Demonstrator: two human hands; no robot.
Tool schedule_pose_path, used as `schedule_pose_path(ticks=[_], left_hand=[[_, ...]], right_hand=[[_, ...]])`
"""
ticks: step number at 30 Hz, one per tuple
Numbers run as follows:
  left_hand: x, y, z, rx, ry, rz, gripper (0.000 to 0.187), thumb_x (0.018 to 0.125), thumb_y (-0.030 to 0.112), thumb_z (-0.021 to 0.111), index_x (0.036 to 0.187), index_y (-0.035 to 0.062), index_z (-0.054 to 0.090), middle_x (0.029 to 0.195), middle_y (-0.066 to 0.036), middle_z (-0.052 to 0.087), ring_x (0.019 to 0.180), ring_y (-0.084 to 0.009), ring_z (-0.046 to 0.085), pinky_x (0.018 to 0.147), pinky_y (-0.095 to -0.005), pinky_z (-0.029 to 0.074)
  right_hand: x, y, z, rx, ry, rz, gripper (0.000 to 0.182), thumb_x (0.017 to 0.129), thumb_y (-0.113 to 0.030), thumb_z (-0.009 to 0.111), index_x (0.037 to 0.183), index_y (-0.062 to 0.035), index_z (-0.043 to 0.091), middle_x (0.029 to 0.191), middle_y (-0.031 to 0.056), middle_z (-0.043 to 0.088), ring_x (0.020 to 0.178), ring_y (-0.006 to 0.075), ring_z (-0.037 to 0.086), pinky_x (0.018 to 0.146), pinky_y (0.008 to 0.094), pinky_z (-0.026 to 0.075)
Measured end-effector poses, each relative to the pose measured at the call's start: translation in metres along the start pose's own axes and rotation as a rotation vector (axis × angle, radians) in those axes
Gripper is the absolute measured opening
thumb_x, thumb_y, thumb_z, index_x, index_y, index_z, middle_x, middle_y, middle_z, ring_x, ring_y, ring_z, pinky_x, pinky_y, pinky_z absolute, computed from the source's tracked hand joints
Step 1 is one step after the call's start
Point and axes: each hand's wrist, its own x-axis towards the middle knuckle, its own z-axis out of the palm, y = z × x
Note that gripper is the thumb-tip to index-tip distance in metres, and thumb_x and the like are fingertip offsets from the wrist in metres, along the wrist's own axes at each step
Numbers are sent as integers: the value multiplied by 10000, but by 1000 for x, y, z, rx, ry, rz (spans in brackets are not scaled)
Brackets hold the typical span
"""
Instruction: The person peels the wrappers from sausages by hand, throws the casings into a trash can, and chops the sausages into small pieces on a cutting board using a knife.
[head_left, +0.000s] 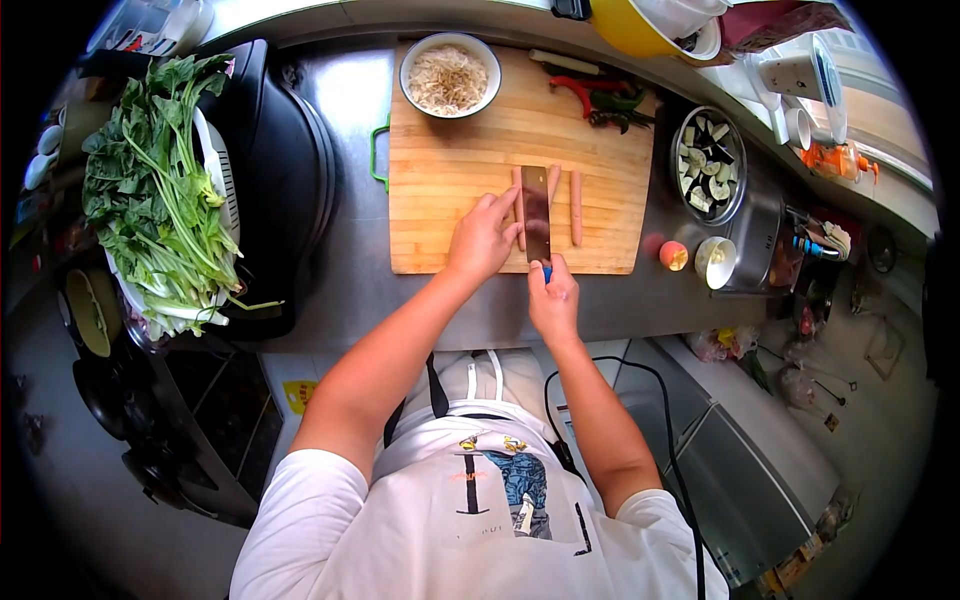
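Sausages (pixel 575 207), soft and likely to roll, are lying on the cutting board (pixel 450 170). The left hand (pixel 483 237) is pressing one flat with spread fingers; the right hand (pixel 553 298) is clenching the cleaver (pixel 536 212) handle, blade resting lengthwise.
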Motion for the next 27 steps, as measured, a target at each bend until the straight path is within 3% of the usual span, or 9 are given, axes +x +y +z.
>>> schedule_pose_path(ticks=[27], left_hand=[[1,-3,4,76,32,38,530,815,158,715,1323,123,566,963,-124,592,851,-351,622,730,-430,519]], right_hand=[[1,-6,8,-169,37,-36,158,942,-154,552,905,-6,511,731,252,607,699,459,603,612,484,468]])
